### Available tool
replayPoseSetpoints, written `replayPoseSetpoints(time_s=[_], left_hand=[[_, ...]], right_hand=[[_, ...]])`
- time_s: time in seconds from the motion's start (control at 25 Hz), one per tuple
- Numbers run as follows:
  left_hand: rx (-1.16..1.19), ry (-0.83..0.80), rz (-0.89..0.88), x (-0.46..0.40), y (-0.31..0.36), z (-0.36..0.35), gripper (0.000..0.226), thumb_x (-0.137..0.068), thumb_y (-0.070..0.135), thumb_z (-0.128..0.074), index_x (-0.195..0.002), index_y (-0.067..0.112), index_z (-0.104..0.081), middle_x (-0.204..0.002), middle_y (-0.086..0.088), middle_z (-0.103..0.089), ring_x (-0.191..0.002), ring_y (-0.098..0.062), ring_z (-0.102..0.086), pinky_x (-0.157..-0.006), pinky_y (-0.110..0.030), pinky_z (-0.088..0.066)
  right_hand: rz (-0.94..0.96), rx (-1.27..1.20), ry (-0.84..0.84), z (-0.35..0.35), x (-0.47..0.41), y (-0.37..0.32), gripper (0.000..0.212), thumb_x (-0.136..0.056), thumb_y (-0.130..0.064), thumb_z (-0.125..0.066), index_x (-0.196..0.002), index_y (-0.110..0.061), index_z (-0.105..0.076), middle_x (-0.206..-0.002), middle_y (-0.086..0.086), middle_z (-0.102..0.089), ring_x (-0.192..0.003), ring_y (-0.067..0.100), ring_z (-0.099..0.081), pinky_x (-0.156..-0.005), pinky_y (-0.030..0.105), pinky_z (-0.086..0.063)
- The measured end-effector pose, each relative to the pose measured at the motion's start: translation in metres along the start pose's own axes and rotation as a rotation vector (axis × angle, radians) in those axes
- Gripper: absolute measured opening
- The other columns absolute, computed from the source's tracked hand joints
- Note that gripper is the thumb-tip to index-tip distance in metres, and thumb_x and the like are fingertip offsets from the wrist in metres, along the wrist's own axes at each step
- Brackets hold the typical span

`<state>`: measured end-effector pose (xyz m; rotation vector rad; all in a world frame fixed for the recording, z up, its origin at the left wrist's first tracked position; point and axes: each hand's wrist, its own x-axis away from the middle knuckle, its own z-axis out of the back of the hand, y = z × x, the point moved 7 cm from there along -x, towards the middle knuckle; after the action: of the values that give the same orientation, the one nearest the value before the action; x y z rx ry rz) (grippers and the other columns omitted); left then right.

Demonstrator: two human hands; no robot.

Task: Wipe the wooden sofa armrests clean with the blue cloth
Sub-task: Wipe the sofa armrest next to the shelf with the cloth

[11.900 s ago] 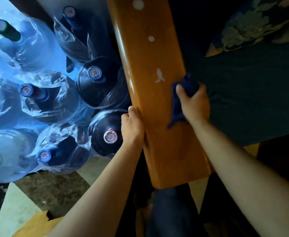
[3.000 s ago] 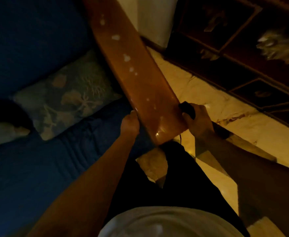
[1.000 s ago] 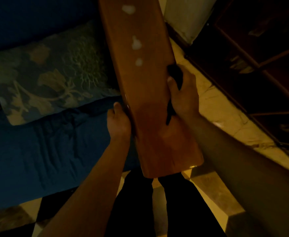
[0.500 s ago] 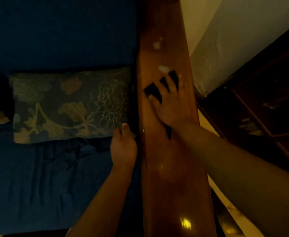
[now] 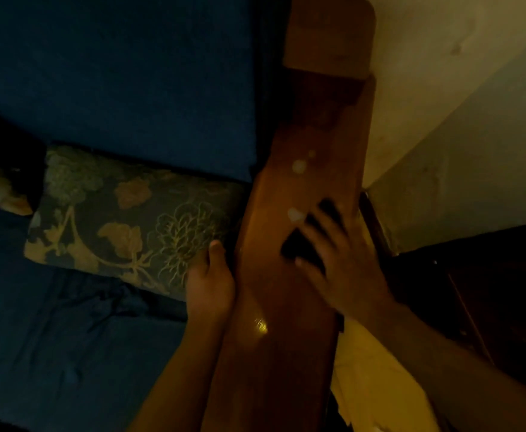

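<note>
From the head camera we look straight down along the wooden armrest (image 5: 289,307), a long brown plank running from the bottom of the frame up toward the sofa's back corner. The light is dim and warm.

Our right hand (image 5: 345,266) lies flat on top of the armrest with the fingers (image 5: 317,232) spread, pressing the blue cloth (image 5: 299,247) against the wood. The cloth reads almost black here, bunched under the palm and showing between the fingers. So the right grip is not clenched: it is an open, flattened hand pinning the cloth down. The hand is a little blurred.

Just above the fingertips sits a pale smudge (image 5: 296,215) on the wood, touching the cloth's upper edge, and farther up the plank are more pale spots (image 5: 299,166). A small bright glint shows lower down on the wood.

Our left hand (image 5: 210,282) curls around the armrest's inner edge, thumb pointing up, gripping the side of the plank.

To the left, a floral cushion (image 5: 124,226) rests against the armrest on the dark blue sofa seat (image 5: 68,353). To the right of the armrest we see a pale wall (image 5: 458,120) and a patch of yellowish floor (image 5: 370,385).
</note>
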<state>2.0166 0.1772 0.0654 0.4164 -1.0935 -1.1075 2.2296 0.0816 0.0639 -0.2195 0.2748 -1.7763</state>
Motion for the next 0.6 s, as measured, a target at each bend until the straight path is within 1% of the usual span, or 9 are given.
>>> replayPoseSetpoints(time_s=[0.12, 0.2, 0.24, 0.28, 0.36, 0.4, 0.48, 0.56, 0.6], left_hand=[[-0.010, 0.064, -0.021, -0.002, 0.016, -0.013, 0.039, -0.107, 0.043, -0.038, -0.077, 0.027, -0.058, -0.075, 0.005, -0.062, -0.067, -0.007, -0.058, -0.060, -0.028, -0.035], [0.005, 0.099, 0.002, -0.005, 0.022, -0.017, 0.039, -0.107, 0.043, -0.039, -0.077, 0.028, -0.058, -0.075, 0.006, -0.061, -0.062, 0.003, -0.056, -0.057, -0.023, -0.032], [0.005, 0.104, 0.004, -0.006, 0.025, -0.018, 0.039, -0.107, 0.043, -0.039, -0.077, 0.027, -0.058, -0.073, 0.006, -0.061, -0.058, 0.007, -0.056, -0.057, -0.022, -0.032], [0.021, 0.100, 0.005, -0.007, 0.026, -0.019, 0.041, -0.107, 0.043, -0.039, -0.076, 0.025, -0.059, -0.072, 0.005, -0.061, -0.055, 0.010, -0.056, -0.057, -0.024, -0.032], [0.080, 0.085, 0.031, -0.011, 0.026, -0.018, 0.044, -0.107, 0.044, -0.039, -0.078, 0.021, -0.063, -0.072, 0.000, -0.064, -0.053, 0.004, -0.058, -0.058, -0.027, -0.035], [0.097, 0.077, 0.051, -0.014, 0.024, -0.017, 0.046, -0.106, 0.046, -0.038, -0.080, 0.020, -0.065, -0.073, -0.002, -0.066, -0.056, -0.003, -0.059, -0.059, -0.029, -0.038], [0.105, 0.060, 0.076, -0.018, 0.022, -0.017, 0.048, -0.105, 0.049, -0.036, -0.086, 0.018, -0.068, -0.076, -0.006, -0.069, -0.066, -0.016, -0.063, -0.064, -0.033, -0.045], [0.120, 0.066, 0.084, -0.022, 0.020, -0.015, 0.049, -0.105, 0.051, -0.036, -0.088, 0.019, -0.069, -0.078, -0.006, -0.070, -0.070, -0.020, -0.065, -0.068, -0.034, -0.048], [0.131, 0.080, 0.089, -0.022, 0.017, -0.011, 0.048, -0.105, 0.051, -0.036, -0.087, 0.020, -0.068, -0.078, -0.005, -0.070, -0.069, -0.019, -0.065, -0.068, -0.035, -0.048]], right_hand=[[-0.369, -0.067, 0.095, 0.021, -0.104, 0.041, 0.073, -0.103, -0.057, -0.039, -0.163, -0.018, -0.019, -0.171, 0.010, -0.016, -0.158, 0.036, 0.000, -0.127, 0.055, -0.009], [-0.493, -0.046, 0.117, 0.014, -0.130, 0.019, 0.076, -0.104, -0.055, -0.037, -0.162, -0.011, -0.016, -0.169, 0.014, -0.019, -0.157, 0.037, -0.005, -0.128, 0.053, -0.007], [-0.423, -0.029, 0.109, 0.009, -0.129, -0.002, 0.075, -0.104, -0.056, -0.036, -0.161, -0.010, -0.020, -0.168, 0.015, -0.022, -0.157, 0.037, -0.008, -0.127, 0.052, -0.010], [-0.267, 0.000, 0.077, 0.004, -0.119, -0.024, 0.073, -0.103, -0.056, -0.037, -0.159, -0.011, -0.025, -0.168, 0.014, -0.024, -0.156, 0.036, -0.013, -0.126, 0.052, -0.016], [0.000, -0.004, 0.041, 0.007, -0.102, -0.038, 0.070, -0.100, -0.058, -0.044, -0.155, -0.015, -0.037, -0.166, 0.014, -0.026, -0.151, 0.034, -0.028, -0.120, 0.047, -0.031], [0.000, -0.018, 0.065, 0.013, -0.108, -0.025, 0.070, -0.099, -0.058, -0.048, -0.153, -0.014, -0.040, -0.164, 0.017, -0.028, -0.145, 0.034, -0.036, -0.115, 0.043, -0.037], [-0.204, -0.017, 0.129, 0.027, -0.137, 0.002, 0.070, -0.099, -0.056, -0.050, -0.151, -0.010, -0.042, -0.158, 0.021, -0.035, -0.137, 0.035, -0.045, -0.111, 0.038, -0.038], [-0.337, -0.007, 0.124, 0.024, -0.158, -0.001, 0.068, -0.102, -0.052, -0.048, -0.151, -0.006, -0.040, -0.157, 0.022, -0.034, -0.140, 0.036, -0.041, -0.115, 0.038, -0.031], [-0.313, -0.014, 0.093, 0.016, -0.153, -0.017, 0.068, -0.103, -0.052, -0.045, -0.152, -0.006, -0.038, -0.159, 0.021, -0.031, -0.143, 0.036, -0.037, -0.117, 0.040, -0.030]])
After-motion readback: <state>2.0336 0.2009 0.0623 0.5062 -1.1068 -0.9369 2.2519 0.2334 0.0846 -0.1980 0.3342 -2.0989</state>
